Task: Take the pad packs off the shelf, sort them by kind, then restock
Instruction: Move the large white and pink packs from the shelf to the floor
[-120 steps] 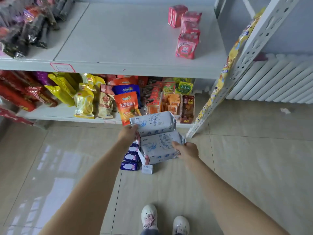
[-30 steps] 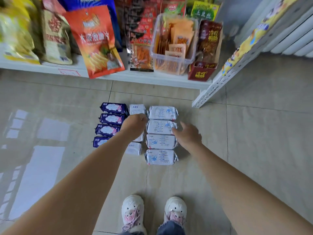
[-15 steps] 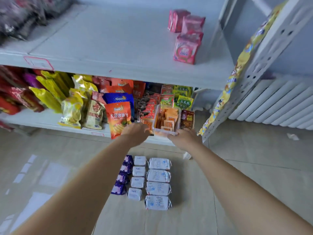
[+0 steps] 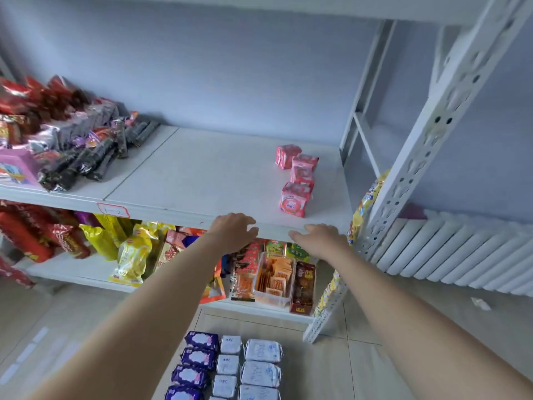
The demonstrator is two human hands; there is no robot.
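Observation:
Several pink pad packs (image 4: 295,199) stand in a row toward the right of the white middle shelf (image 4: 184,180). On the floor below lie three sorted columns: purple packs (image 4: 199,357), small white packs (image 4: 227,363) and larger white packs (image 4: 261,370). My left hand (image 4: 233,230) and my right hand (image 4: 318,238) are raised at the shelf's front edge, both empty with relaxed fingers. The nearest pink pack is just beyond and between them.
Dark and red snack packs (image 4: 57,140) are piled on the left of the middle shelf. The lower shelf holds snack bags (image 4: 129,255) and a clear tub (image 4: 274,280). A perforated white upright (image 4: 427,140) and a radiator (image 4: 461,252) stand to the right.
Both hands let go of the white packs, now laid in the floor column, and have risen from the floor to the middle shelf's edge. The view tilted up.

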